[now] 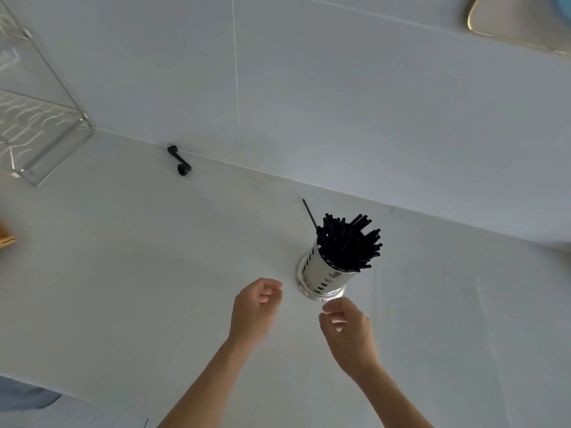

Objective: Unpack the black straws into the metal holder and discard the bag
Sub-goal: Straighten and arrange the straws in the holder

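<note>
Standing upright on the pale counter point(154, 288), the metal holder point(319, 278) is seen near the back wall point(340, 103), its perforated wall and flared base catching the light. It is filled with the black straws point(350, 244), which are fanned out above the rim and lean toward the right. One thinner black stick point(309, 214) is seen rising from the left of the bundle, tilted toward the wall.

Both hands are held above the counter in front of the holder, and nothing is gripped by either. The left hand point(255, 307) is positioned to the left of the holder's base, apart from it, with its fingers loosely curled toward the palm. The right hand point(346, 327) is placed just in front of the base, its fingers likewise loosely curled; whether the fingertips touch the base cannot be told, since the hand is blurred. The two hands are kept apart from each other, with bare counter between them.

A small black crank-shaped object point(179, 160) is seen lying where the counter meets the wall, well to the left of the holder. A clear acrylic stand point(46, 118) is seen at the far left. A gold-rimmed object point(506, 23) is partly shown on the wall at the upper right. A bit of wood point(6, 236) is cut off by the left edge.
</note>
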